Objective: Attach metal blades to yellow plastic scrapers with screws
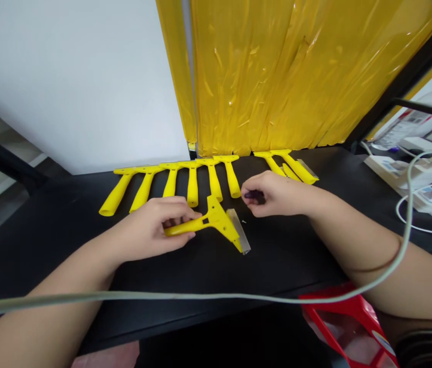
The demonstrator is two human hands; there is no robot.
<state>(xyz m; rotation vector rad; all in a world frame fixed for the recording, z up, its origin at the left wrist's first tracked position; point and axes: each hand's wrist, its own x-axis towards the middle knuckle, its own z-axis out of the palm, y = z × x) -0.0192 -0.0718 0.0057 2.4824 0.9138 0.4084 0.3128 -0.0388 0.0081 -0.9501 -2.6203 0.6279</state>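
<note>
My left hand [162, 225] is wrapped round the handle of a yellow scraper [216, 220], whose wide head points right. A flat metal blade [239, 231] sits along the head's edge. To the right of the scraper, just above the table, my right hand [267, 194] is closed on a small dark object [254, 195], mostly hidden by the fingers. Between the blade and that hand lies a tiny screw [243, 221]. Behind both hands, several yellow scraper handles [192, 184] are lined up, and a few more yellow pieces [303, 171] lie behind my right wrist.
A pale cable [200, 295] stretches across the front and loops up at the right. White power strips [426, 191] stand on the black table [185, 276] at the right. Yellow plastic sheeting [262, 76] and a white panel [78, 76] rise behind. A red item [338, 312] is at the front edge.
</note>
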